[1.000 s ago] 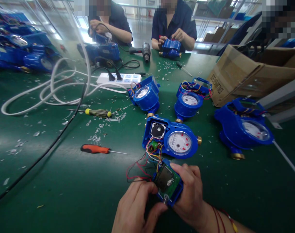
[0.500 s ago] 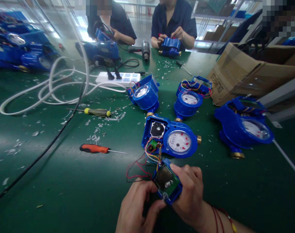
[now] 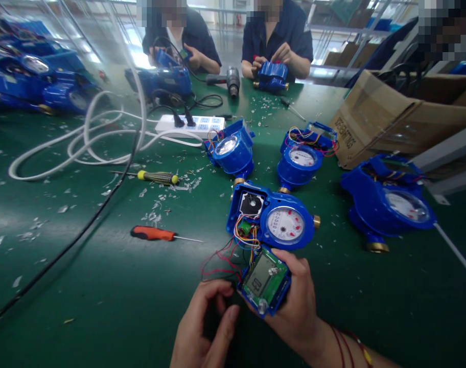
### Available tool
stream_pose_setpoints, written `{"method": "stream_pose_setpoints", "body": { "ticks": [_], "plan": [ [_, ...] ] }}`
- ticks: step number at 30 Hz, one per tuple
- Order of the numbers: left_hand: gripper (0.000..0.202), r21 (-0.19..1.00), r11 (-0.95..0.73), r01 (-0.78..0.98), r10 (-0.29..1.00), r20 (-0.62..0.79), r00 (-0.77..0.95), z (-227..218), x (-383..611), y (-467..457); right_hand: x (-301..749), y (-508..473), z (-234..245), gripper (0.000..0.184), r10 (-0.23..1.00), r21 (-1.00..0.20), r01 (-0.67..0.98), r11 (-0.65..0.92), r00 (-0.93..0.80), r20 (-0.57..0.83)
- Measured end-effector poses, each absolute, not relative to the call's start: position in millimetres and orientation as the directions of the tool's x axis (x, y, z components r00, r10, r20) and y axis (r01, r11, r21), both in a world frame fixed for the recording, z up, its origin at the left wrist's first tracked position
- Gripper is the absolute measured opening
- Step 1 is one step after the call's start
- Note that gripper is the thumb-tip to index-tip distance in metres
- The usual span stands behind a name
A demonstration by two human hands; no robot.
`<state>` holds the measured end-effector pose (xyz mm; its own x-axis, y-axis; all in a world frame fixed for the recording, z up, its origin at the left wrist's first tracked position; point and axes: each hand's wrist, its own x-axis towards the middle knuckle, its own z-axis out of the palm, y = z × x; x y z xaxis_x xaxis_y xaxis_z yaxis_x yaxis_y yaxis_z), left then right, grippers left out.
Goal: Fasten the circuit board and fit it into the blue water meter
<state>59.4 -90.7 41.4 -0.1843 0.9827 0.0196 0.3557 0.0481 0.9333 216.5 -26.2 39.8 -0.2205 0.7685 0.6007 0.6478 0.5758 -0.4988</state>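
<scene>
Just below the open meter [image 3: 270, 217], the right hand [image 3: 299, 301] pinches the board [image 3: 273, 290] between its fingers; the left hand [image 3: 194, 322] has let go, fingers parted, and the screen [image 3: 260, 272], dark before, shows characters: power seems on.

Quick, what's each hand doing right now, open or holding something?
Left hand: open, fingers curled, nothing visible in it.
Right hand: closed, holding the blue-cased display module.

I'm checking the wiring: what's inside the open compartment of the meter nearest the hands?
The compartment shows a black part, a green part and coloured wires; whatever lies beneath them is covered.
</scene>
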Motion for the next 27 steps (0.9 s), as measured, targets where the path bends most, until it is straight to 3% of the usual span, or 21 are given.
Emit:
{"method": "stream_pose_setpoints", "body": {
  "ticks": [4, 8, 12, 19, 27],
  "plan": [
    [0.018, 0.941, 0.102, 0.323, 0.990, -0.064, -0.127, 39.3, 52.8, -87.1, 215.8, -29.1, 40.1, 0.057, 0.786, -0.530, 0.639, 0.557, -0.198, 0.586],
    [0.007, 0.915, -0.056, 0.400, 0.987, 0.110, -0.113, 48.7, 51.9, -83.3, 216.5, -28.5, 40.2, 0.053, 0.768, -0.516, 0.633, 0.577, -0.208, 0.605],
    [0.023, 0.823, -0.200, 0.531, 0.977, 0.209, 0.044, 55.1, 57.4, -83.2, 217.1, -27.4, 38.4, 0.045, 0.739, -0.462, 0.641, 0.613, -0.259, 0.622],
    [0.026, 0.663, -0.173, 0.729, 0.969, 0.247, 0.006, 49.5, 76.3, -92.8, 216.5, -26.6, 40.0, 0.036, 0.685, -0.362, 0.667, 0.652, -0.311, 0.659],
    [0.019, 0.773, -0.062, 0.632, 0.992, 0.118, -0.047, 49.8, 76.0, -90.1, 215.2, -26.2, 39.7, 0.034, 0.667, -0.315, 0.683, 0.658, -0.336, 0.665]
  ]
}}
